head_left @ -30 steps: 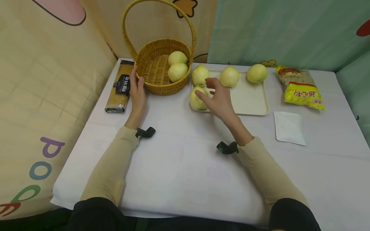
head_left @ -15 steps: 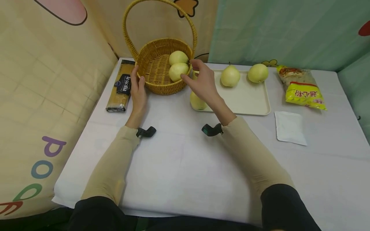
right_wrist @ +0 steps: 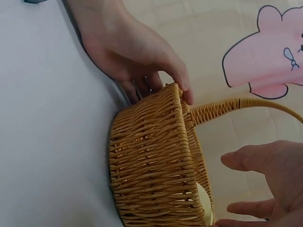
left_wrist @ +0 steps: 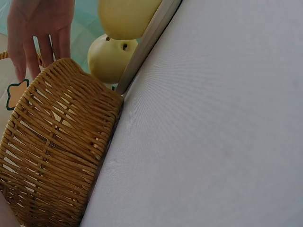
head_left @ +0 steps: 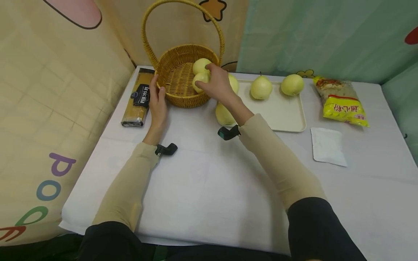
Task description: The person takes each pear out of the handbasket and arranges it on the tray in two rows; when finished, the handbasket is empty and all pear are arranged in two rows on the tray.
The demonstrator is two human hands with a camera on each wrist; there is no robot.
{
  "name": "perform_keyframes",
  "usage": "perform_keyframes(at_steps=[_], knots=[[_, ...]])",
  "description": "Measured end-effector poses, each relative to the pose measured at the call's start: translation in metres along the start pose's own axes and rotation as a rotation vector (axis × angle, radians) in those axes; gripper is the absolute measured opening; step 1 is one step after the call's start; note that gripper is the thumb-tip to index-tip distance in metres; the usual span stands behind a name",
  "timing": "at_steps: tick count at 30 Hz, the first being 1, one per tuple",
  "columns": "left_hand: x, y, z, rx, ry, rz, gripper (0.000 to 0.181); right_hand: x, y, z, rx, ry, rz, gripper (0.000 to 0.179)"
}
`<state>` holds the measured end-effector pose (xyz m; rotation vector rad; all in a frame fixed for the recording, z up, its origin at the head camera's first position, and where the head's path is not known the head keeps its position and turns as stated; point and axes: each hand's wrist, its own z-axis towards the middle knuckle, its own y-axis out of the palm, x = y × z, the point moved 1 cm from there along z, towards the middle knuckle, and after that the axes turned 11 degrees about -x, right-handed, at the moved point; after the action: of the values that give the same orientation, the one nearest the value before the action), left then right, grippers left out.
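We judge the work to be partly done: two pale green pears (head_left: 197,85) lie side by side in the right part of the wicker basket (head_left: 186,101), at the upper centre-left of the head view. Four pears remain along the cream tray (head_left: 282,114) to its right, two of them partly hidden by the right hand and arm, so if all are meant for the basket, most are left to move.

At the basket's left side, the left grip (head_left: 158,105) holds the rim. The right grip (head_left: 218,82) is over the right rim with fingers spread; we see nothing in it, though we cannot tell whether a fingertip brushes a pear.

Only the head view gives us the full count and the rest of the desk (head_left: 199,188): a pasta pack (head_left: 134,105) left of the basket, a yellow snack bag (head_left: 344,105) and a white sachet (head_left: 328,146) at the right. The left wrist view, upper left, shows us the right grip's fingers extended with gaps between them. In the right wrist view, upper centre, we find the left grip's fingers against the basket's outer wall, while the pears are mostly concealed, only a pale slice showing.
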<state>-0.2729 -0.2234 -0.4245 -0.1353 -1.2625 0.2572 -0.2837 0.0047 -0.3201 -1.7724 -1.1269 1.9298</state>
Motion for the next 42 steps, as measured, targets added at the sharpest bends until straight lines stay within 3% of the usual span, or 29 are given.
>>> perform_keyframes(at_steps=[4, 12, 24, 27, 33, 37, 42], knots=[[0.008, 0.0, -0.002, -0.001, 0.009, -0.022, 0.052, -0.001, 0.002, 0.008, -0.038, 0.01, -0.031, 0.067], [0.041, -0.001, -0.017, -0.021, 0.002, -0.011, 0.052, -0.005, 0.012, 0.021, -0.071, 0.031, -0.069, 0.069], [0.044, -0.001, -0.019, -0.012, 0.007, 0.009, 0.051, -0.011, 0.022, 0.032, -0.1, 0.087, -0.079, 0.069], [0.036, -0.001, -0.015, -0.008, 0.016, 0.008, 0.051, -0.011, 0.024, 0.034, -0.108, 0.086, -0.111, 0.07], [0.004, 0.0, -0.002, 0.007, 0.034, 0.013, 0.051, -0.013, 0.025, 0.036, -0.143, 0.041, -0.228, 0.061], [-0.001, -0.001, -0.001, 0.004, 0.025, 0.032, 0.051, -0.018, 0.027, 0.038, -0.181, 0.017, -0.275, 0.05], [0.002, 0.0, -0.002, 0.003, 0.005, 0.026, 0.051, -0.022, 0.033, 0.04, -0.22, 0.034, -0.298, 0.05]])
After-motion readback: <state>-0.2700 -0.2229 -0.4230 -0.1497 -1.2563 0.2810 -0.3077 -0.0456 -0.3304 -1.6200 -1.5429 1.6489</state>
